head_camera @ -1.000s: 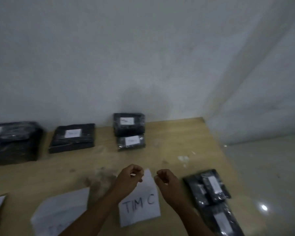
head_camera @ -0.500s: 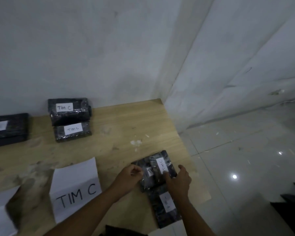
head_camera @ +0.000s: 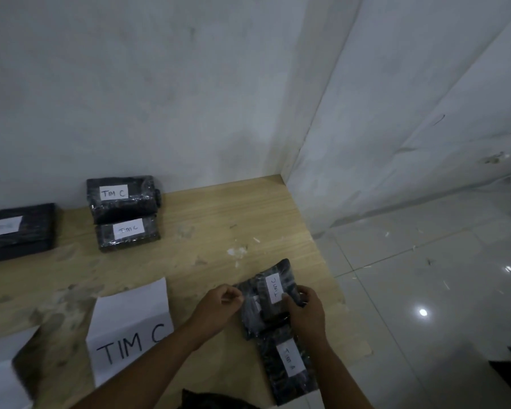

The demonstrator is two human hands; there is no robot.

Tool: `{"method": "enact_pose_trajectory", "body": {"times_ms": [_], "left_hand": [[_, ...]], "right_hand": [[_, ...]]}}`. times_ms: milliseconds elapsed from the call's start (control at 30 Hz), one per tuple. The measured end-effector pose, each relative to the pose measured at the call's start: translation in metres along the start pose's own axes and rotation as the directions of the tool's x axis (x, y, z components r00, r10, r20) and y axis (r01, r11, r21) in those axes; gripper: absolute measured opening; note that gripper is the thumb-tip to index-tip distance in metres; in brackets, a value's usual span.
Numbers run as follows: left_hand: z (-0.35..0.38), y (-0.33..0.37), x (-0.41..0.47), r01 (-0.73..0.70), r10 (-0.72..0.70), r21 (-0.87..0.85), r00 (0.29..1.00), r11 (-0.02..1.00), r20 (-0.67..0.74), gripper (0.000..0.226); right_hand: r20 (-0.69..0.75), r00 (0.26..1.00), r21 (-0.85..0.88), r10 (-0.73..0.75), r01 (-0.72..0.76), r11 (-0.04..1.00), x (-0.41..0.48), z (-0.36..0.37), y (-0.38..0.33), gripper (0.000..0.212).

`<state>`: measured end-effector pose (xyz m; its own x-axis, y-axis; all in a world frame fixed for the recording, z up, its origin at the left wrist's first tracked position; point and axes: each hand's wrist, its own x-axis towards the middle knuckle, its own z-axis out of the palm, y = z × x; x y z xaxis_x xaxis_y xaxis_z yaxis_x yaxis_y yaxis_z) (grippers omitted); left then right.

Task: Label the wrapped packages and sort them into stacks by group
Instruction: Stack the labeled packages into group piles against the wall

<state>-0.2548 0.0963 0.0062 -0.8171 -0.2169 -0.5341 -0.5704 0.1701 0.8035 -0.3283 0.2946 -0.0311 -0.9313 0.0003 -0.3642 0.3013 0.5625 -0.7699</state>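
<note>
Clasps the small wrapped package (head_camera: pixel 273 293) marked TIM C in the right grip (head_camera: pixel 304 314), thumb on its label, fingers curled round its right side. Lies atop a second black package (head_camera: pixel 248 320) near the right edge of the bench (head_camera: pixel 219 216). Holds the left grip (head_camera: pixel 219 302), fingers curled, against that lower package's left edge; cannot tell whether pinching the wrap. By the back wall, two stacked TIM C packages (head_camera: pixel 121 202); left of the forearms, a paper sheet (head_camera: pixel 130 320) reading TIM C.

From above the white TIM C paper sheet (head_camera: pixel 130 317), the right hand (head_camera: pixel 304 312) has moved to grip the small black plastic-wrapped package (head_camera: pixel 275 278), the left hand (head_camera: pixel 219 302) arriving curled beside it.
</note>
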Motion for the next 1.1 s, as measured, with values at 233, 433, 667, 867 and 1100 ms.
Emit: {"method": "enact_pose_trajectory", "body": {"times_ms": [233, 433, 667, 867, 1100], "left_hand": [[-0.023, -0.002, -0.014, 0.054, -0.069, -0.177, 0.994, 0.983, -0.08, 0.029], [-0.071, -0.015, -0.031, 0.01, -0.077, -0.471, 0.989, 0.882, -0.124, 0.035], [-0.147, -0.046, -0.051, -0.051, -0.048, -0.643, 0.99, 0.764, -0.134, 0.032], [-0.205, -0.06, -0.041, -0.083, -0.076, -0.584, 0.967, 0.807, -0.244, 0.033], [-0.226, -0.082, -0.004, -0.025, -0.182, -0.399, 0.862, 0.917, -0.473, 0.019]], "right_hand": [[0.206, 0.978, 0.479, 0.031, -0.129, 0.868, -0.02, 0.031, -0.057, 0.02], [0.418, 0.907, 0.497, -0.06, -0.173, 0.851, -0.044, 0.086, -0.095, 0.047], [0.496, 0.861, 0.432, -0.115, -0.129, 0.892, -0.065, 0.136, -0.13, 0.045], [0.473, 0.871, 0.302, -0.132, -0.019, 0.953, -0.06, 0.177, -0.15, 0.021], [0.413, 0.897, -0.054, -0.157, 0.197, 0.979, -0.034, 0.226, -0.15, 0.02]]}}
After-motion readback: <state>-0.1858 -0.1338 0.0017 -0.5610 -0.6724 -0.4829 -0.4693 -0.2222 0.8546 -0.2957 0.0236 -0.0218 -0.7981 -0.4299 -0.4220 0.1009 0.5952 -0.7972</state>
